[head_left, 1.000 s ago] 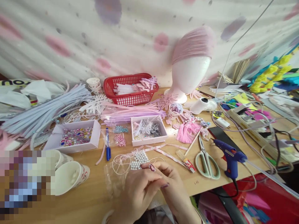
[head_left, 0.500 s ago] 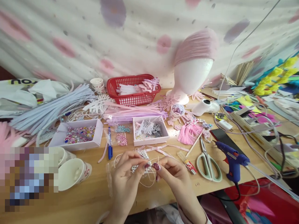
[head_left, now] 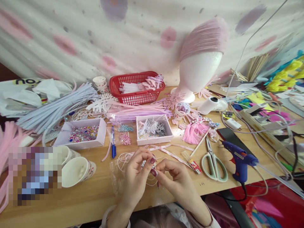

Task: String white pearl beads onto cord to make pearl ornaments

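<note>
My left hand (head_left: 137,172) is closed in a pinch around a small cluster of pearly beads (head_left: 143,163), mostly hidden behind the fingers. Fingertips of my right hand (head_left: 174,177) meet it at the beads, pinching thin white cord (head_left: 161,157). Loops of this cord hang below and lie on the wooden table (head_left: 99,202) behind my hands. A printed ribbon (head_left: 175,155) lies just beyond them. Scissors (head_left: 213,164) with pale green handles rest to the right, near a small red-labelled packet (head_left: 195,166).
A blue glue gun (head_left: 239,161) and its cable lie at the right. Paper cups (head_left: 78,172) stand at the left. Behind are a bead box (head_left: 80,134), a second white box (head_left: 154,129), a red basket (head_left: 136,85) and a foam head (head_left: 199,69).
Both hands have drawn closer together and turned slightly, covering more of the beads and cord. The camera view has shifted a little.
</note>
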Demonstrator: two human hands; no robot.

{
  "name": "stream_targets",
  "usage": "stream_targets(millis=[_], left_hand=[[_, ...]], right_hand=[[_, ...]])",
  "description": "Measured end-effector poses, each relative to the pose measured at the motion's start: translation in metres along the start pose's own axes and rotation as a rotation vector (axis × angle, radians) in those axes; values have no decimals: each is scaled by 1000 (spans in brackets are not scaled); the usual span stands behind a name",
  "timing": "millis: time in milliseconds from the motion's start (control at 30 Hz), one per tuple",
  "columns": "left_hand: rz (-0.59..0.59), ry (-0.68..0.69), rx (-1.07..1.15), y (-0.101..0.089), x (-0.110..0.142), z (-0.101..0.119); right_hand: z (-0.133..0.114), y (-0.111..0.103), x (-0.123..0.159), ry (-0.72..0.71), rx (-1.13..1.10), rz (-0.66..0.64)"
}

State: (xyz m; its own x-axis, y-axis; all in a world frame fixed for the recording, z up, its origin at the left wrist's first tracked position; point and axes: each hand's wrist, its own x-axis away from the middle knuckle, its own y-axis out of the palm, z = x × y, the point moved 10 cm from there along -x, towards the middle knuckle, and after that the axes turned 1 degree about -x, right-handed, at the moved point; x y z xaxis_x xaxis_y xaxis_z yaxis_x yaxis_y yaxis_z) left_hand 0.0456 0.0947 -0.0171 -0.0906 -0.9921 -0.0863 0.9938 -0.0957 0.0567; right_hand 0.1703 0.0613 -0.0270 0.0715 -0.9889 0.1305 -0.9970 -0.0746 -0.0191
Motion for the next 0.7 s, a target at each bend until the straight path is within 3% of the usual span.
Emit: stream_targets(millis=[367, 700], left_hand=[[-3, 105, -138, 2, 0, 11], [89, 373, -454, 1, 13, 37]], right_hand=[[7, -5, 1, 5, -154, 59], [-13, -3, 6, -128, -28, 39]])
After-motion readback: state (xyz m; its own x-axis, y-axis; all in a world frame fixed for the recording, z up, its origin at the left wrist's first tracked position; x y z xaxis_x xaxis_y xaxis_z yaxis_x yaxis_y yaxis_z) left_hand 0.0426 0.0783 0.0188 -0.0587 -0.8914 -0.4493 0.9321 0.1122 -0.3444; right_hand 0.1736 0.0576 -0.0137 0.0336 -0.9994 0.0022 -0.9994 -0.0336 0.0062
